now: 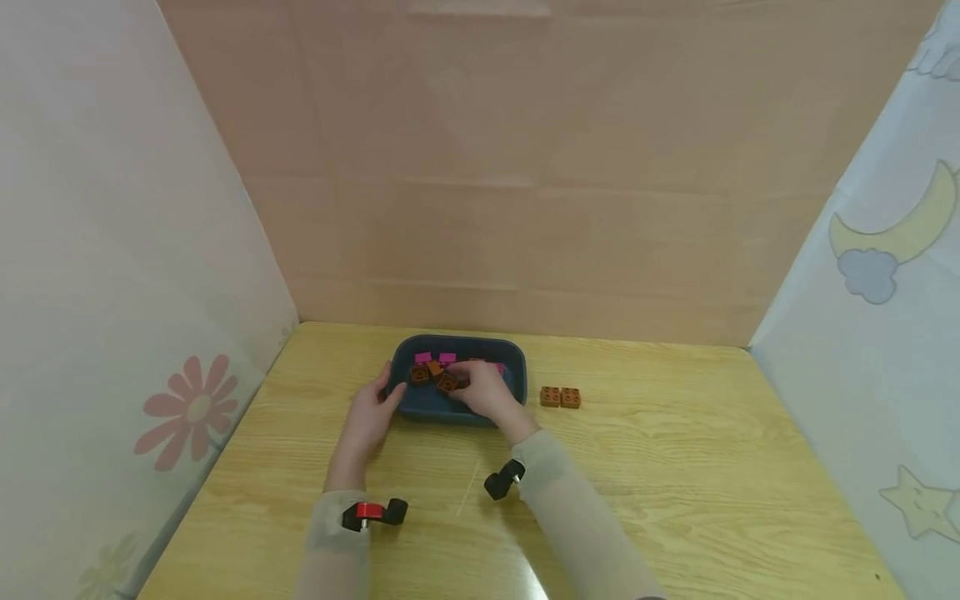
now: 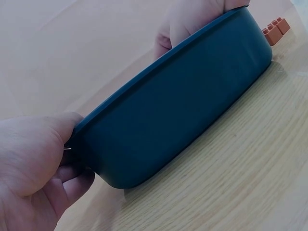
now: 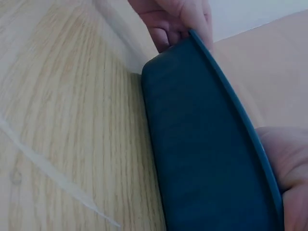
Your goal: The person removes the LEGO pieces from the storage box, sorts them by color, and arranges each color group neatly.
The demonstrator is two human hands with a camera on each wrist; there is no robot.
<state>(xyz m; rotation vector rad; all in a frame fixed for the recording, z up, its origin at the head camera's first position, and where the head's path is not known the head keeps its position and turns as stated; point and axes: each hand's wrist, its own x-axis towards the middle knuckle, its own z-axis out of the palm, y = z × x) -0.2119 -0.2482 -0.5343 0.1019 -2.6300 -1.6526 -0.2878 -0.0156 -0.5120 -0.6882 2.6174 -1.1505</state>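
Observation:
A dark blue rectangular tub [image 1: 450, 417] stands on the table, with brown and magenta toy bricks inside. My left hand [image 1: 371, 412] grips the tub's left end, thumb over the rim and fingers against the outer wall, as the left wrist view also shows. Reaching over the front rim, my right hand [image 1: 483, 387] is down in the tub, thumb and forefinger around a brown brick [image 1: 447, 383]. Another brown brick [image 1: 419, 375] lies left of it, near a lighter brown one [image 1: 435, 369]. In the right wrist view the tub wall hides the right fingertips.
Two brown bricks [image 1: 551, 397] sit side by side on the wooden table [image 1: 675, 467], right of the tub. Magenta bricks [image 1: 423, 358] lie along the tub's back. A beige cloth wall [image 1: 525, 208] rises behind, with pale printed curtains [image 1: 840, 333] at the sides.

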